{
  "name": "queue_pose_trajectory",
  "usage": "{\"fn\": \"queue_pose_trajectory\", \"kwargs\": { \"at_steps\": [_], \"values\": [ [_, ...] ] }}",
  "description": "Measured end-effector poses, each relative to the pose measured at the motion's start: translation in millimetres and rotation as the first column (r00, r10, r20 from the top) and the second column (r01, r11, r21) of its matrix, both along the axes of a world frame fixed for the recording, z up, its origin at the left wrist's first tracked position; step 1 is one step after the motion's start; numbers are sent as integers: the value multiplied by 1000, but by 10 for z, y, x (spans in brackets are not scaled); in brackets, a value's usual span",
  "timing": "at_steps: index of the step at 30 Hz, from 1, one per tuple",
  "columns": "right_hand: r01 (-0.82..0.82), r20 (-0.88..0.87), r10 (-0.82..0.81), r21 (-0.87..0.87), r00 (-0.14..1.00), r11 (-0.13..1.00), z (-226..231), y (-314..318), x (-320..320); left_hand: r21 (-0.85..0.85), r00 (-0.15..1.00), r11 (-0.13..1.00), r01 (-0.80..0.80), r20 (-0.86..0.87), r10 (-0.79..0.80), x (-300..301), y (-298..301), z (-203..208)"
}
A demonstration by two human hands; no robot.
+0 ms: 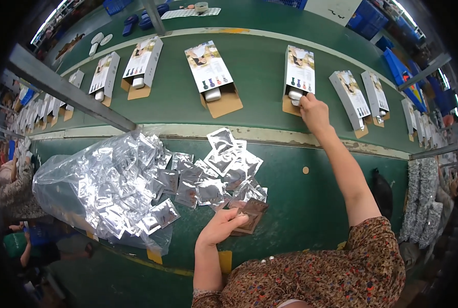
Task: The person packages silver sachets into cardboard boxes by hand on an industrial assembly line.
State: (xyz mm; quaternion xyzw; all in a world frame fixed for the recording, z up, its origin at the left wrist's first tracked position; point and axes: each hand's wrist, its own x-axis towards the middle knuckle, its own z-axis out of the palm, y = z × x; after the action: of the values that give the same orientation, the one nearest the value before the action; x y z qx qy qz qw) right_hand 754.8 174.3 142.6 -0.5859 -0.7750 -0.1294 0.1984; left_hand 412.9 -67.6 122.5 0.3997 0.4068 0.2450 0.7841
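Note:
My left hand [219, 228] is closed around a few square foil packets [253, 214], thumb on top, just above the green tabletop. My right hand [315, 112] reaches up to the open end of a printed white carton [300, 66]. Its fingers are pinched at the opening on a silvery foil packet [295, 102], mostly hidden by the fingers and the flap. A rounded white item [294, 94] shows inside that carton. Between my hands and the plastic bag lies a loose heap of silver foil packets [211, 191].
A clear plastic bag [64, 174] full of foil packets lies at left. More open cartons [207, 64] stand along the green belt [262, 77]. A metal post [75, 92] crosses at left. Silvery bundles [421, 200] hang at right; blue crates [367, 20] stand behind.

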Motion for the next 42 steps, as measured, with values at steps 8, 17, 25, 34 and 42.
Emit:
{"fn": "queue_pose_trajectory", "kwargs": {
  "at_steps": [8,17,25,34,42],
  "values": [
    [65,-81,-71,-81,994,995,-136,13,232,6,997,1000,-17,-69,18,-45,-17,113],
    [-200,-524,47,-238,850,951,94,-738,-871,89,997,996,-7,-73,13,23,-33,39],
    [-230,-435,-22,-519,900,823,295,-884,-1518,62,1000,998,-10,-8,11,52,-38,187],
    [-399,-688,-362,-686,629,609,297,-966,-789,9,1000,1000,-6,19,6,-95,-37,21],
    [11,-629,-602,-687,492,726,17,-205,-86,-2,999,1000,-18,27,18,-358,22,77]
  ]
}}
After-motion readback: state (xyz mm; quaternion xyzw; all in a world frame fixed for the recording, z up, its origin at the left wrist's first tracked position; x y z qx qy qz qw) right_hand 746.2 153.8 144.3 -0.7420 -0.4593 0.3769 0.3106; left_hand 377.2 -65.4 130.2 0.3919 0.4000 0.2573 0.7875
